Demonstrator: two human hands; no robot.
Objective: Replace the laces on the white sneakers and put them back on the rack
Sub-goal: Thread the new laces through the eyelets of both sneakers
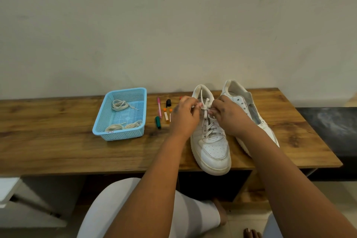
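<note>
Hands (pixel 204 114) tie lace (pixel 205 110); wooden table (pixel 58 147).

We see a long wooden tabletop (pixel 58 152) with a dark grain standing against a plain pale wall (pixel 173 25), and to its right a black stone-like ledge (pixel 328 127) at about the same height. Scattered on the wood just right of the basket lie a slim pink pen (pixel 158 103), a short black cap (pixel 168 103), a green marker (pixel 158 122) and two small orange-capped tubes (pixel 165 115) side by side. Below the tabletop's near edge we see a white-clad knee (pixel 123 199) and bare toes (pixel 251 233) on a light tiled floor (pixel 247 216).
</note>
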